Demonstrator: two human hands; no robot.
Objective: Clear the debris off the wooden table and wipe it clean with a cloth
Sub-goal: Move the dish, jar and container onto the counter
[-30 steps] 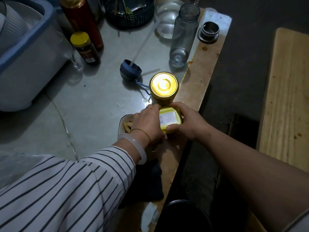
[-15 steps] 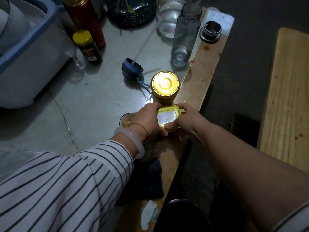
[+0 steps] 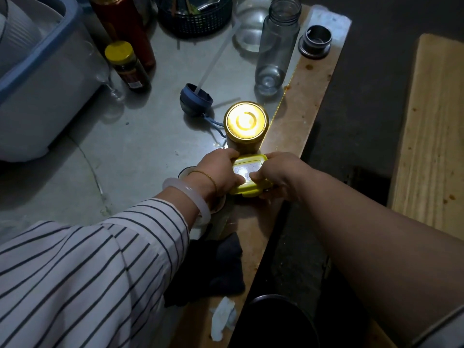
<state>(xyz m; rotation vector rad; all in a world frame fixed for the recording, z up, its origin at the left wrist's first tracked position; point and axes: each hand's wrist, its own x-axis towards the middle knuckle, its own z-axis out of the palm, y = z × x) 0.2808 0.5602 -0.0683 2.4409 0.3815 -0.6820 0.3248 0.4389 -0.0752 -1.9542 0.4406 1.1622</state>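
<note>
Crowding the far part of the table (image 3: pixel 306 101): a blue-rimmed tub (image 3: pixel 37 79), a red bottle (image 3: pixel 125 28), a yellow-capped jar (image 3: pixel 128 66), a dark basket (image 3: pixel 195 18), a clear bottle (image 3: pixel 276 43) and a metal cup (image 3: pixel 315 41). Lying nearer, a blue cap (image 3: pixel 195 100) with a straw poking up. Standing just behind the yellow box (image 3: pixel 247 169), a gold-lidded jar (image 3: pixel 246 120), glaring under the light and blocking the way straight ahead. Peeking out beneath the left wrist, the rim of a small dish (image 3: pixel 184 170), mostly hidden. Running alongside on the right, well apart, a pale wooden bench (image 3: pixel 431 136).

Gripping the yellow box from both sides, at the seam between the grey sheet and the bare wood strip. Curling the left hand (image 3: pixel 218 172) over the box's left edge, fingers (image 3: pixel 232 155) hooking the far corner. Pressing the right hand (image 3: pixel 278 174)'s thumb on the lid, the other fingers wrapping round the right side. Facing lid-up, tilting slightly toward the camera; long axis hard to tell, looking about as wide as deep. Showing a rounded rectangular lid with a pale label.

Lying bunched near the table's front edge, a dark cloth (image 3: pixel 216 267); just in front of it, a crumpled white tissue (image 3: pixel 222 320) on the stained wood.
</note>
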